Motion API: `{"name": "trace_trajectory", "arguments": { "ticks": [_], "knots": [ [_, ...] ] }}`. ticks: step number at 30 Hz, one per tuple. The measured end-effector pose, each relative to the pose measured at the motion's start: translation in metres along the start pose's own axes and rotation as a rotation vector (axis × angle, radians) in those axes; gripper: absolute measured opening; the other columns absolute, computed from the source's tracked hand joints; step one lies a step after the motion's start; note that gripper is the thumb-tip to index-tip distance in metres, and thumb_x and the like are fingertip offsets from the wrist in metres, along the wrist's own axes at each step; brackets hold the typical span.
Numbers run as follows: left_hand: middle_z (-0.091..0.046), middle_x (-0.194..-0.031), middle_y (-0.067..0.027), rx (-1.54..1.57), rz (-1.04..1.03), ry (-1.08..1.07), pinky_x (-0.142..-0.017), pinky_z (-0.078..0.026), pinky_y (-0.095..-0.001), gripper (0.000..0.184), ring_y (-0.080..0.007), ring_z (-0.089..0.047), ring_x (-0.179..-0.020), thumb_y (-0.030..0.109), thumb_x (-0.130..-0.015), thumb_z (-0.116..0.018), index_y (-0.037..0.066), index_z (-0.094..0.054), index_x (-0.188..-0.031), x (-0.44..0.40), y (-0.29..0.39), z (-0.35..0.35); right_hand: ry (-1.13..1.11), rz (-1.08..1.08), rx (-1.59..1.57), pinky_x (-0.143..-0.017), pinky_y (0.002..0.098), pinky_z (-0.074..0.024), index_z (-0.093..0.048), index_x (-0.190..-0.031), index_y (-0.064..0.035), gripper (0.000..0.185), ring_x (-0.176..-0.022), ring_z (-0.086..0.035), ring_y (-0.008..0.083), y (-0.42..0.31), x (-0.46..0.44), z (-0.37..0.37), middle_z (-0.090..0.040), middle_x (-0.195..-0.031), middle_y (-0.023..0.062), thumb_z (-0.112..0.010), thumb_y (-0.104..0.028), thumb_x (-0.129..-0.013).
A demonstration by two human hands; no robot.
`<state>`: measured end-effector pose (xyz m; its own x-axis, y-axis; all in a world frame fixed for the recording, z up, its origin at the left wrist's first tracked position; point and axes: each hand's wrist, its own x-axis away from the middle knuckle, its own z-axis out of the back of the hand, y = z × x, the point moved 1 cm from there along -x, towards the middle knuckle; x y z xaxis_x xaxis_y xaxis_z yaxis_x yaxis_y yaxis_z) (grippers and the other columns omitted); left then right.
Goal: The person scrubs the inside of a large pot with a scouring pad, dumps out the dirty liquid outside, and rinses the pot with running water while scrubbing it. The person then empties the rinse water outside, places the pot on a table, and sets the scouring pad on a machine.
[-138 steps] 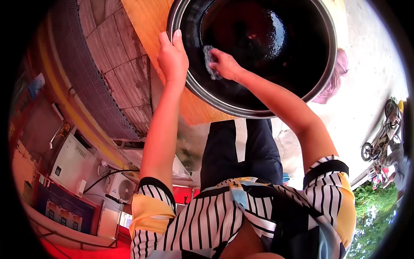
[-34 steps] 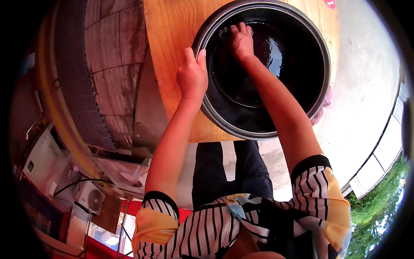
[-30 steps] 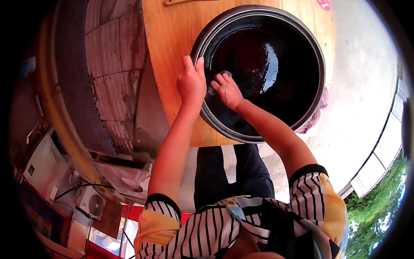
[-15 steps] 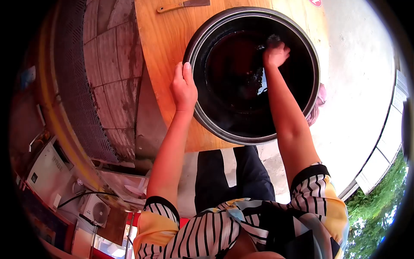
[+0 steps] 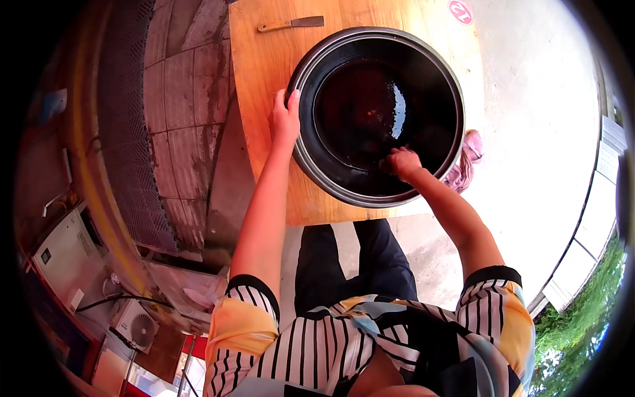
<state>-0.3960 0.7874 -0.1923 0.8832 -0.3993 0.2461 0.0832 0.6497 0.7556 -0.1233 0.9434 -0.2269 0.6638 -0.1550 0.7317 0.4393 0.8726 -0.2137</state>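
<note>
A large round black pot (image 5: 442, 79) with a thick rim sits on the wooden table, dark liquid (image 5: 350, 99) pooled in its bottom. My left hand (image 5: 286, 120) grips the pot's left rim, thumb on top. Inside the pot, near its front wall, my right hand (image 5: 403, 163) is closed around a dark scrubber (image 5: 385, 165), which is mostly hidden under the fingers. Light glints off the liquid just beyond that hand.
On the wooden table (image 5: 254, 79), a scraper (image 5: 291, 24) with a wooden handle lies behind the pot. A pink cloth (image 5: 464, 162) is bunched at the pot's right side. A round red sticker (image 5: 460, 11) marks the far right corner.
My right hand has swept the scrubber from the pot's far right side toward its near wall. My left hand stays on the rim. The whole view has shifted slightly.
</note>
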Motion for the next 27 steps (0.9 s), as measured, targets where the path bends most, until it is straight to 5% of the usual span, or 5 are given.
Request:
{"name": "trace_trajectory", "arguments": {
  "ticks": [5, 15, 16, 20, 27],
  "knots": [
    [-0.061, -0.097, -0.0062, 0.565, 0.677, -0.774, -0.077, -0.049, -0.0369, 0.045, -0.0193, -0.060, -0.090, 0.013, -0.071, -0.065, 0.006, -0.048, -0.112, 0.055, 0.006, 0.048, 0.467, -0.445, -1.679, -0.069, 0.0352, -0.0431, -0.052, -0.104, -0.0065, 0.026, -0.092, -0.052, 0.0191, 0.076, 0.017, 0.037, -0.055, -0.101, 0.0045, -0.060, -0.010, -0.079],
    [-0.052, -0.076, -0.0027, 0.767, 0.597, -0.559, -0.060, -0.048, -0.0289, 0.039, -0.0148, -0.055, -0.069, 0.003, -0.065, -0.057, 0.008, -0.047, -0.102, 0.215, 0.031, 0.130, 1.198, -0.218, -1.619, -0.075, 0.0316, -0.0442, -0.046, -0.098, 0.0016, 0.030, -0.083, -0.054, 0.0196, -0.146, -0.048, 0.146, -0.057, -0.087, 0.0115, -0.063, 0.002, -0.073],
    [-0.051, -0.078, -0.0035, 0.781, 0.676, -0.545, -0.058, -0.048, -0.0300, 0.040, -0.0149, -0.055, -0.068, 0.002, -0.065, -0.057, 0.009, -0.046, -0.102, 0.219, 0.029, 0.146, 0.762, 0.070, -1.884, -0.078, 0.0324, -0.0430, -0.047, -0.101, 0.0015, 0.029, -0.088, -0.053, 0.0204, -0.194, -0.035, 0.138, -0.057, -0.095, 0.0128, -0.060, 0.001, -0.075],
    [-0.051, -0.078, -0.0031, 0.959, 0.590, -0.280, -0.057, -0.049, -0.0325, 0.036, -0.0151, -0.055, -0.066, 0.002, -0.068, -0.056, 0.008, -0.044, -0.102, 0.242, -0.016, 0.221, 0.237, 0.541, -1.297, -0.092, 0.0329, -0.0382, -0.046, -0.117, -0.0035, 0.041, -0.108, -0.047, 0.0234, -0.342, 0.029, 0.034, -0.050, -0.108, 0.0109, -0.054, 0.002, -0.077],
    [-0.053, -0.074, -0.0034, 1.157, 0.638, -0.181, -0.058, -0.049, -0.0287, 0.026, -0.0145, -0.056, -0.067, 0.000, -0.070, -0.055, 0.008, -0.046, -0.093, 0.297, -0.116, 0.400, 0.771, 1.114, 0.539, -0.079, 0.0312, -0.0408, -0.060, -0.081, -0.0129, 0.014, -0.095, -0.047, 0.0204, -0.538, -0.015, 0.166, -0.051, -0.094, 0.0048, -0.050, -0.017, -0.072]
  ]
}}
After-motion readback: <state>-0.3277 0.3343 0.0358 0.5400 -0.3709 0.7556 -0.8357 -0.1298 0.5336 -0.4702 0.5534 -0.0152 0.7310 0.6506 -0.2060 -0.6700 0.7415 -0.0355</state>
